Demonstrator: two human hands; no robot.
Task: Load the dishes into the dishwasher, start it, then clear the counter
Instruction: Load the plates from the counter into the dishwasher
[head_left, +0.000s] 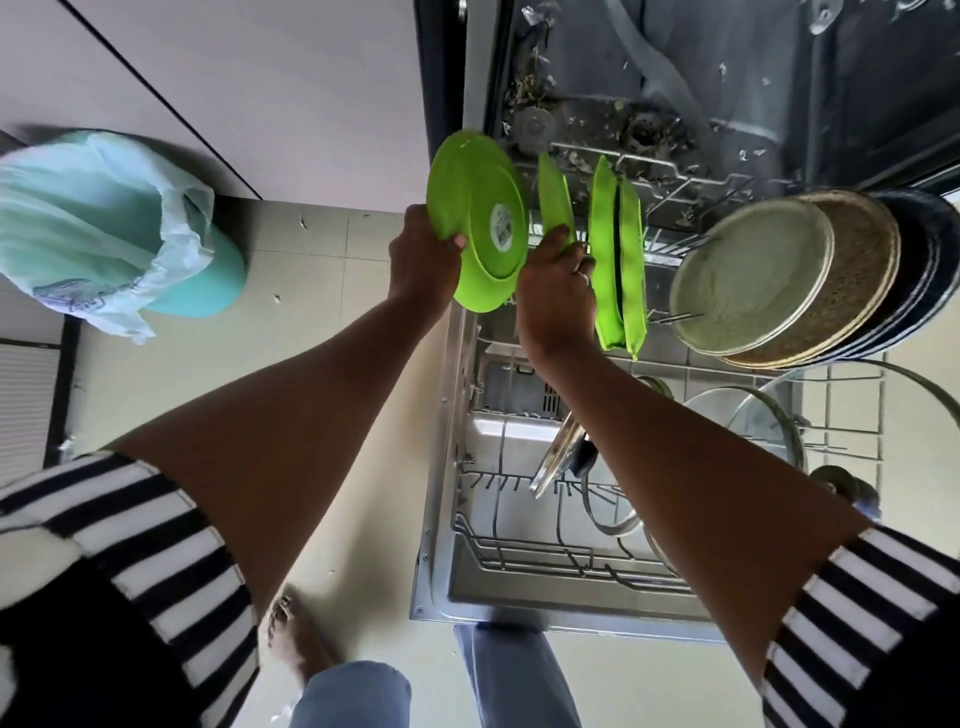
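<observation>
My left hand (423, 257) grips the rim of a green plate (475, 218), held on edge above the left end of the dishwasher's lower rack (519, 556). My right hand (556, 291) pinches a second green plate (555, 200), standing it on edge in the rack. Just right of it, two more green plates (621, 260) stand upright side by side. Further right lean a pale round plate (748, 275), a speckled brown one (862, 270) and dark plates (930, 260). Glass lids (763, 421) lie in the rack's near part.
The dishwasher door (441, 467) lies open in front of me, with the dirty tub (675, 93) beyond. A teal bin (119, 228) with a plastic liner stands on the tiled floor at left. My feet are just short of the door's edge.
</observation>
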